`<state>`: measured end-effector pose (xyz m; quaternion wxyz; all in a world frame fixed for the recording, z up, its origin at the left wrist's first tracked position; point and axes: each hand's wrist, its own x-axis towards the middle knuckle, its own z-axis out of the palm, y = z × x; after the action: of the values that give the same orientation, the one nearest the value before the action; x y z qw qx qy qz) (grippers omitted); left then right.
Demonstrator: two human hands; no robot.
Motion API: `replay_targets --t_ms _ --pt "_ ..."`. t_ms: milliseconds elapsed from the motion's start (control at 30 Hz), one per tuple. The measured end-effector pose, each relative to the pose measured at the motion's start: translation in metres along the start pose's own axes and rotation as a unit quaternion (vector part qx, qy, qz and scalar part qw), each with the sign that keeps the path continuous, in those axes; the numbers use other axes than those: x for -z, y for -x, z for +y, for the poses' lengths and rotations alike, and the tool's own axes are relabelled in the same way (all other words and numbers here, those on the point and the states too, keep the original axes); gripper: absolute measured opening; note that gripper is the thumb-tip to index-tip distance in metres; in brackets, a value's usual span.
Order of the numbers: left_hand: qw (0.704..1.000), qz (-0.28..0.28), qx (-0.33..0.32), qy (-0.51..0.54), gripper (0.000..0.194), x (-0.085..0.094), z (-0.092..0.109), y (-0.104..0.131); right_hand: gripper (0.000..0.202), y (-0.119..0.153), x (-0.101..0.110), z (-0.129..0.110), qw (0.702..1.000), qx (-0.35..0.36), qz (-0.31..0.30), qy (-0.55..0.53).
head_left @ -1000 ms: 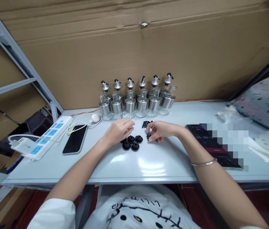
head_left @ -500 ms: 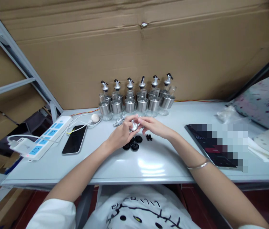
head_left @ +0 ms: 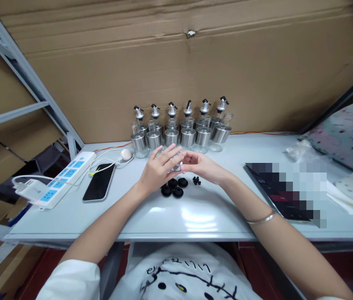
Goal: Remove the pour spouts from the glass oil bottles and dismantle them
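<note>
My left hand is above the table with its fingers stretched out and apart, palm side hidden from me. Close against its fingertips, my right hand is closed in a pinch on a silver pour spout. Most of that spout is covered by the left fingers. Just below the hands lie several black rubber stoppers. A small cluster of tiny black parts rests under the right wrist. Behind the hands stands a front row of glass bottles with steel sleeves, without spouts.
Bottles topped with silver-and-black spouts form the back row against the cardboard. To the left are a phone, a power strip and white cables. A tablet and a plastic bag lie on the right.
My left fingers have uncurled from the silver spout and spread out over it. My right fingers have closed into a pinch at the spout's side.
</note>
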<state>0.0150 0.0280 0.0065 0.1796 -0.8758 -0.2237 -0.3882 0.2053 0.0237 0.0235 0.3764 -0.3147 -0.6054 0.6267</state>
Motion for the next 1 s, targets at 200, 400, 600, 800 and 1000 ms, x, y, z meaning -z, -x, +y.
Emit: replay_targets --t_ms 200,400,600,800,1000 --pt "1.000 0.014 -0.019 0.008 0.033 -0.0001 0.0000 -0.0006 0.041 -0.0020 0.0013 0.0013 0.998 0.005 0.059 0.022" --pt "1.000 0.002 -0.015 -0.013 0.033 0.0040 0.0011 -0.0040 0.041 -0.0035 0.0006 0.0034 0.999 0.001 0.047 -0.006" --pt "0.999 0.017 -0.012 -0.035 0.036 0.0039 0.0007 -0.0042 0.046 -0.0042 -0.0055 0.0028 0.997 0.008 0.067 -0.041" --pt "1.000 -0.012 0.006 -0.024 0.030 0.0019 -0.0009 -0.0016 0.049 -0.0047 -0.0040 0.0051 0.997 -0.022 0.079 0.004" --pt "0.999 -0.023 0.026 -0.008 0.030 0.0008 -0.0032 0.0008 0.041 -0.0026 -0.0029 0.0028 0.999 -0.005 0.054 -0.002"
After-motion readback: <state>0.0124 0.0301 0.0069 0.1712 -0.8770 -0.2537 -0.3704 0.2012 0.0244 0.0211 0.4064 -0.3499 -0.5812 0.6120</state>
